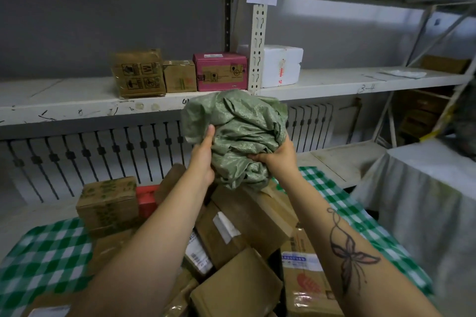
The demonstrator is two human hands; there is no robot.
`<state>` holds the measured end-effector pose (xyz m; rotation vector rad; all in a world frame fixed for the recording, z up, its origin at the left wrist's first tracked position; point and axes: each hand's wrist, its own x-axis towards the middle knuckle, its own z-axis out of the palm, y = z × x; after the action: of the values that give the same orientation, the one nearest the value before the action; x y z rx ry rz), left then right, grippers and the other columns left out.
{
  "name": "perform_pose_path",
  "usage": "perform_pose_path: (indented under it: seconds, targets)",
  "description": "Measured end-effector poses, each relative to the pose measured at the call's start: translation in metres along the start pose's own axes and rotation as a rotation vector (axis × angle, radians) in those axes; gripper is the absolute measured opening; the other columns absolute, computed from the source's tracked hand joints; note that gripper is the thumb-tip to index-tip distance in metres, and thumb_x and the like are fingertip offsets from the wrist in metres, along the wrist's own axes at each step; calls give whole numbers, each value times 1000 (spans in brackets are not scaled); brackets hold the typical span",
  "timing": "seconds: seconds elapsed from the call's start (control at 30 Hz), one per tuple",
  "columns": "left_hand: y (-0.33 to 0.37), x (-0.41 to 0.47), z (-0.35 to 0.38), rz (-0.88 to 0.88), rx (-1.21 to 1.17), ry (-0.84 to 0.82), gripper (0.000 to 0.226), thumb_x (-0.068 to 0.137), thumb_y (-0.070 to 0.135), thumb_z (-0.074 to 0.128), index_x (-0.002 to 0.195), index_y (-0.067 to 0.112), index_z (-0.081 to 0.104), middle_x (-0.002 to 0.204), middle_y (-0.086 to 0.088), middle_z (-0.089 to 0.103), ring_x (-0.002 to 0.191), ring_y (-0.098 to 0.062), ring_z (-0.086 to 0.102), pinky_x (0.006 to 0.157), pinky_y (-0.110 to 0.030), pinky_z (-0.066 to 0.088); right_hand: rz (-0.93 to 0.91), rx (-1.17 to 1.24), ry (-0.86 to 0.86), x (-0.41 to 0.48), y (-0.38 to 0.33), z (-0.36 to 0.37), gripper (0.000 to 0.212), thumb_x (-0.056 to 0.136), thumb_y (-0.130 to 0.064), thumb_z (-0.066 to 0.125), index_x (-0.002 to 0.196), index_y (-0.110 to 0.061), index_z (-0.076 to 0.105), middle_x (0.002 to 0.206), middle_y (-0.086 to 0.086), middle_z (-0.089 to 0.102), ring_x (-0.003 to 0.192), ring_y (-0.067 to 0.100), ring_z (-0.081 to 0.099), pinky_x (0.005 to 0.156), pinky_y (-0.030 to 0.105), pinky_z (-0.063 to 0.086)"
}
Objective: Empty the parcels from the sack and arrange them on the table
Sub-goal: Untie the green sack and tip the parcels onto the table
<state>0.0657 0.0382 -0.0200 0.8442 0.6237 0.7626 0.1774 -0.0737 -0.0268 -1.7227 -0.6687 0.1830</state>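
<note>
A crumpled green woven sack (239, 131) is bunched into a ball and held up in front of the shelf edge. My left hand (203, 159) presses its left side with the thumb up. My right hand (277, 159) cups it from below on the right. Beneath my arms, several brown cardboard parcels (247, 219) lie piled at odd angles on a table with a green and white checked cloth (46, 252). One taped box (108, 203) stands upright at the pile's far left, with a red parcel (146, 201) beside it.
A white metal shelf (77, 100) runs behind the table and carries two brown boxes (139, 72), a pink box (220, 71) and a white foam box (282, 64). A second table under a white cloth (422, 188) stands at right. A radiator lines the wall below.
</note>
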Motion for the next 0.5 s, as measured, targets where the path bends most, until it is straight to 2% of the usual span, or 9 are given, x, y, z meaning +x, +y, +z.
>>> perform_pose_path:
  seconds: [0.07,0.2,0.3,0.37,0.43,0.5]
  targets:
    - [-9,4,18,-2,-23,-74,56,79,51,65,121,14,60,118,-12,65,104,-29,63,86,-44,52,5,32,56,8,13,-13,104,40,-41,87,132,-26,41,129,7,51,124,28,48,104,51,43]
    - [-35,17,61,-23,-53,-168,48,89,46,55,123,12,57,111,-9,66,95,-23,64,74,-37,53,15,36,126,33,39,-45,97,46,-36,87,132,-22,43,127,9,53,120,30,51,101,52,45]
    - [-59,22,96,-76,-60,-187,35,92,43,51,106,13,62,99,-6,67,86,-20,63,70,-36,51,17,9,129,58,60,-72,97,44,-42,83,131,-21,44,127,8,53,117,29,54,98,51,48]
    - [-71,27,115,-88,-78,-191,29,94,40,49,95,14,63,90,-5,67,82,-20,63,69,-35,50,21,6,126,70,68,-88,93,50,-33,86,131,-19,44,127,9,53,118,30,53,99,51,47]
    - [-84,35,140,-84,-98,-164,27,93,39,52,92,15,63,89,-6,67,81,-21,64,67,-36,51,33,18,113,91,80,-107,88,57,-19,88,132,-15,43,128,11,51,118,31,52,100,50,47]
    - [-97,44,163,-66,-92,-123,27,92,39,53,91,15,64,88,-7,68,81,-23,64,66,-35,51,27,36,102,112,93,-123,86,56,-15,88,131,-13,44,127,12,53,118,30,53,101,48,47]
